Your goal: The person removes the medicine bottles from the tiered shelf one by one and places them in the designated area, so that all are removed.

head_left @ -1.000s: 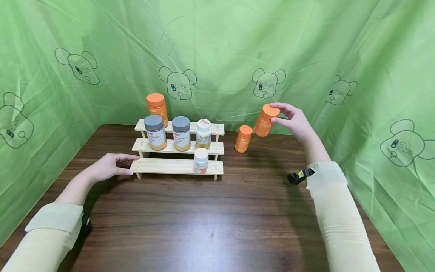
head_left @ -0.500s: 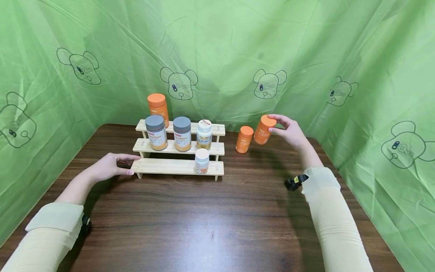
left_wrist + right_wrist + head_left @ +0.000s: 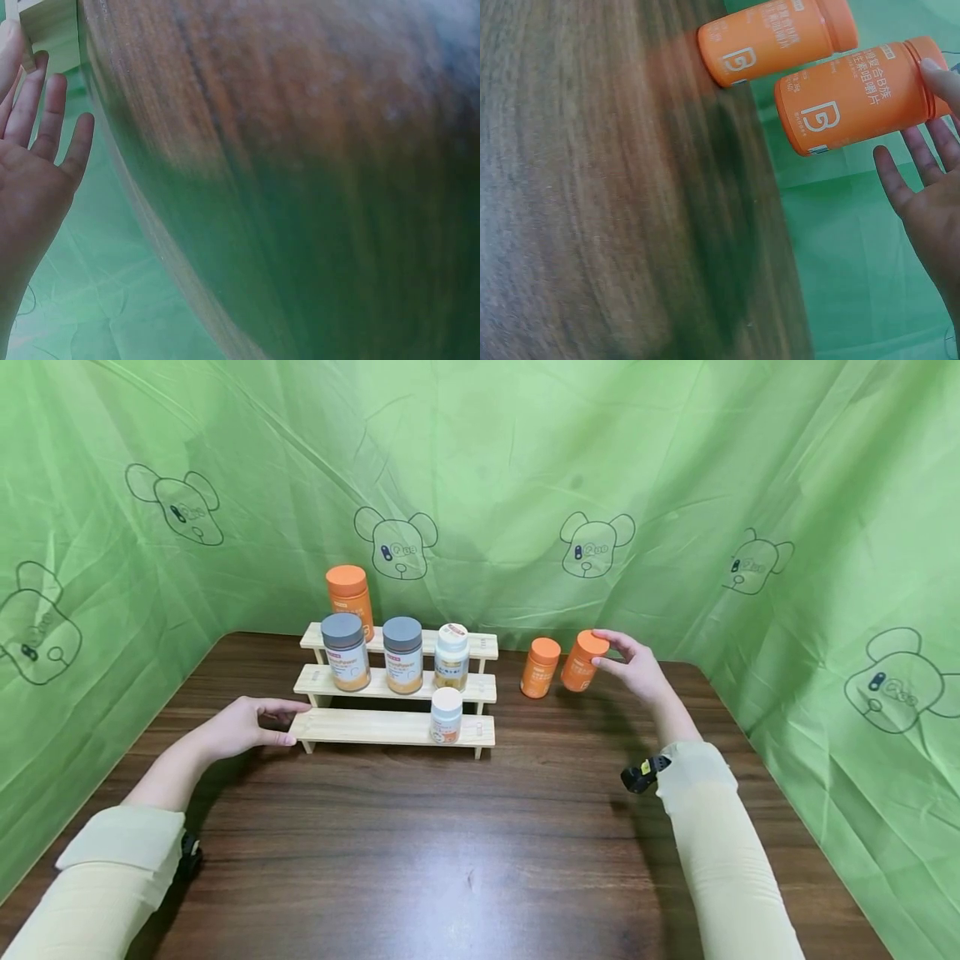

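My right hand pinches the lid of an orange pill bottle, thumb in front and fingers behind. The bottle tilts slightly, low over the table; a white B mark shows on it in the right wrist view. Just left of it stands a second orange pill bottle. My left hand holds the left end of the lowest tier of a three-tier wooden display stand between thumb and index finger. In the left wrist view, the remaining fingers stretch out beside the wood.
Two grey-lidded bottles and a white-and-gold bottle stand on the middle tier. A taller orange bottle is on the top tier, a small white bottle on the lowest. Green cloth surrounds the brown table.
My right hand has brought the orange pill bottle down and slightly left, beside the other orange one. The left hand has stayed at the stand's end.
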`<action>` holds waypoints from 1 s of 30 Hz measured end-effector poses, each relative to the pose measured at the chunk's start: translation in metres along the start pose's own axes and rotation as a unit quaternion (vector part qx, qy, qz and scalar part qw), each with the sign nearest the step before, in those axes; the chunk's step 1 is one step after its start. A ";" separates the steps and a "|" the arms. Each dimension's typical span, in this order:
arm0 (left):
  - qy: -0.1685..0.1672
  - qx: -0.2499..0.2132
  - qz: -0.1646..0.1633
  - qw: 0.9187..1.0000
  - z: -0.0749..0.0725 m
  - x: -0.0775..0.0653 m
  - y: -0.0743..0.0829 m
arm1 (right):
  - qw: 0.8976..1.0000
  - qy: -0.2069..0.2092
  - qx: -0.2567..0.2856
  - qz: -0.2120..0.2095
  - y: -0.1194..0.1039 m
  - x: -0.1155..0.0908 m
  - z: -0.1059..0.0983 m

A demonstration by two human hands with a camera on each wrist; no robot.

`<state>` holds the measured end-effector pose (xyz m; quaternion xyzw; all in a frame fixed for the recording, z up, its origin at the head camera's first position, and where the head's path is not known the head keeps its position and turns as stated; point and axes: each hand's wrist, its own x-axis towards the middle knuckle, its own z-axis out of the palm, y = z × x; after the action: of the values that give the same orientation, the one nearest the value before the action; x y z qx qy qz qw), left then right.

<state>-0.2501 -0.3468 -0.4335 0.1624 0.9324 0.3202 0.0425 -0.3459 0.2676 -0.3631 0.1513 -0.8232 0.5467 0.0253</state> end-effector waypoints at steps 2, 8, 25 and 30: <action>0.000 0.000 0.001 1.000 0.000 0.000 0.000 | 1.000 0.003 0.005 0.003 0.005 0.000 0.002; 0.001 0.009 0.004 1.000 0.000 0.000 -0.002 | 1.000 0.011 0.009 0.017 0.018 -0.001 0.005; 0.003 -0.008 0.010 1.000 0.002 0.000 -0.002 | 0.995 0.013 0.055 0.077 0.028 -0.002 0.016; 0.003 -0.008 0.013 1.000 0.001 0.000 -0.003 | 0.995 0.011 0.055 0.077 0.032 0.001 0.017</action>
<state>-0.2509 -0.3483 -0.4362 0.1734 0.9278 0.3283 0.0369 -0.3536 0.2638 -0.3984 0.0830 -0.8008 0.5930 -0.0160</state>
